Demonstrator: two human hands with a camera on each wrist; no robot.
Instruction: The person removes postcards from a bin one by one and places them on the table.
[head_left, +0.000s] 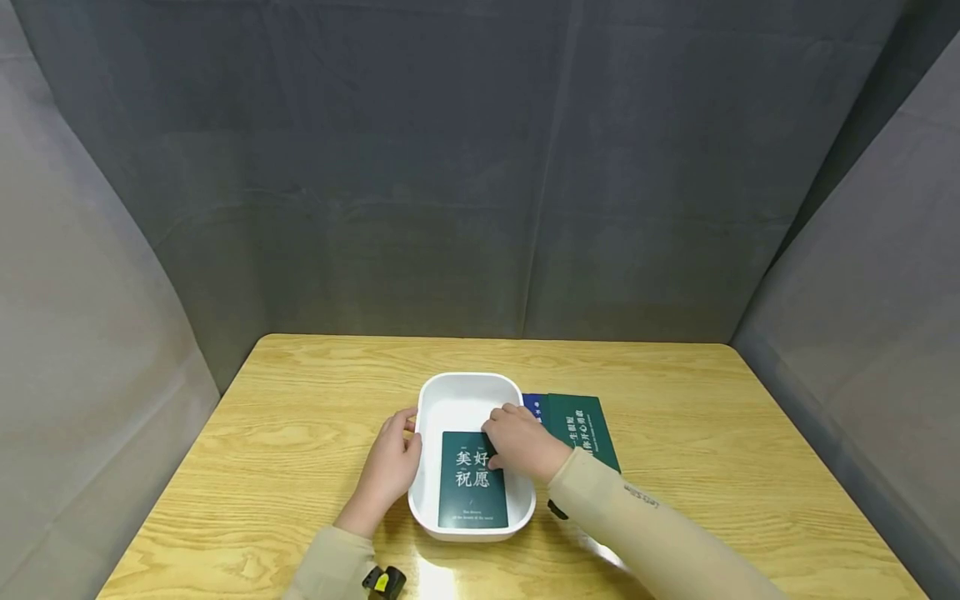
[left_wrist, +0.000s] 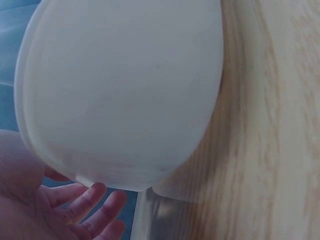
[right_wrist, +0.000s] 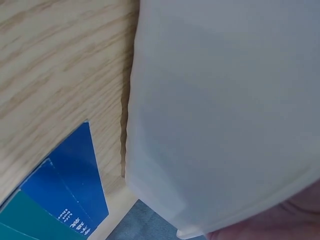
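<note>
Green card [head_left: 472, 482] lay lengthwise in white tray [head_left: 465, 387], directly under right hand [head_left: 521, 443], fingers pressed flat on it. Left hand [head_left: 390, 467] open against tray's left wall.

card [head_left: 473, 481] in tray [head_left: 467, 392], booklets [head_left: 581, 425] right of tray

A smooth, glossy white plastic tray [head_left: 431, 400] is seen on a varnished, grained wooden worktop [head_left: 675, 383]; matt grey cloth [head_left: 450, 167] is hung behind.
</note>
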